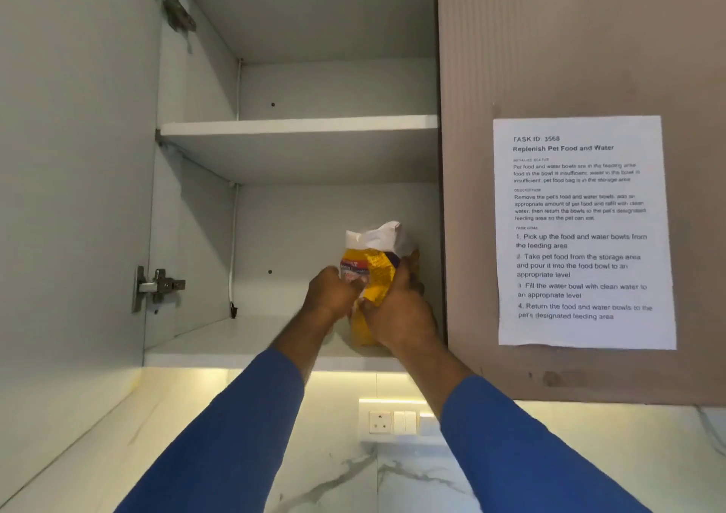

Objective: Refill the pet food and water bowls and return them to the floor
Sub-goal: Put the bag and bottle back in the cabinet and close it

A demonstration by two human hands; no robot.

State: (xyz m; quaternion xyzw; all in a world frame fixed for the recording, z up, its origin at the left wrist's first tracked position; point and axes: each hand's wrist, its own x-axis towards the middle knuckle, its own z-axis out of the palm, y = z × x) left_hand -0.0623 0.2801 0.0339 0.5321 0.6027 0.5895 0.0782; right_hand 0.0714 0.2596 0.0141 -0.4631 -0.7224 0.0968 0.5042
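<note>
A yellow pet food bag with a white folded top stands on the lower shelf of an open wall cabinet, near its right side. My left hand grips the bag's left side. My right hand grips its right side and front, covering the lower part of the bag. Both arms wear blue sleeves and reach upward. No bowls are in view.
The cabinet's upper shelf is bare. The open cabinet door hangs at left on metal hinges. A printed task sheet is stuck on the closed door at right. Below are a marble backsplash and a wall socket.
</note>
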